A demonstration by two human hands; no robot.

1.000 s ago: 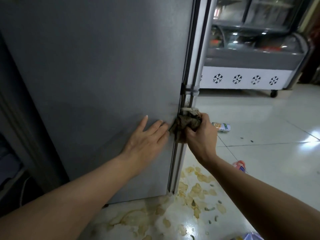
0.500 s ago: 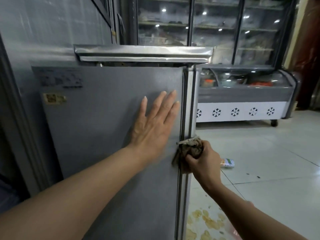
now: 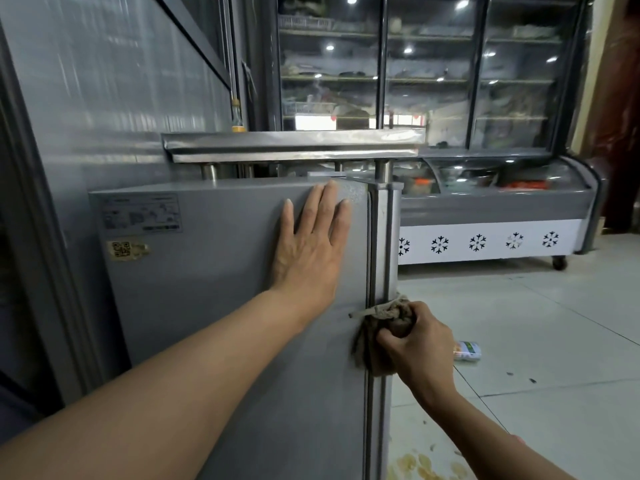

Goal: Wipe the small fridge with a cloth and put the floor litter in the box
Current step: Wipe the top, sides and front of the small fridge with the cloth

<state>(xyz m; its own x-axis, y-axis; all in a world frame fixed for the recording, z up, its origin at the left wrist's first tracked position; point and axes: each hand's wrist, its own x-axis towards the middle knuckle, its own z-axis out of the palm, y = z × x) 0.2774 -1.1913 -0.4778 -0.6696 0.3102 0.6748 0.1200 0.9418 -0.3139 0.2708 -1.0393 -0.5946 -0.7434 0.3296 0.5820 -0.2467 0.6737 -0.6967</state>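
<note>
The small grey fridge [image 3: 214, 306] is standing near, at the left of the scene, with its side panel facing the camera and its front edge running down the middle. The left hand [image 3: 308, 251] is lying flat against that side panel, close to the top right corner, fingers straight and spread, holding nothing. The right hand [image 3: 415, 344] is gripping a crumpled brown cloth [image 3: 381, 337] with curled fingers and pressing it against the fridge's front edge, lower down than the left hand. A frayed strand of the cloth is sticking out to the left across the panel. On the white tiled floor [image 3: 554, 341] just right of the right hand, a small bottle with a green label [image 3: 467, 351] is lying on its side. Yellowish stains [image 3: 420, 467] are showing on the floor by the fridge's base. Farther off at the right, a chest freezer with snowflake marks [image 3: 485, 242] is standing against glass-door display coolers [image 3: 433, 74].
</note>
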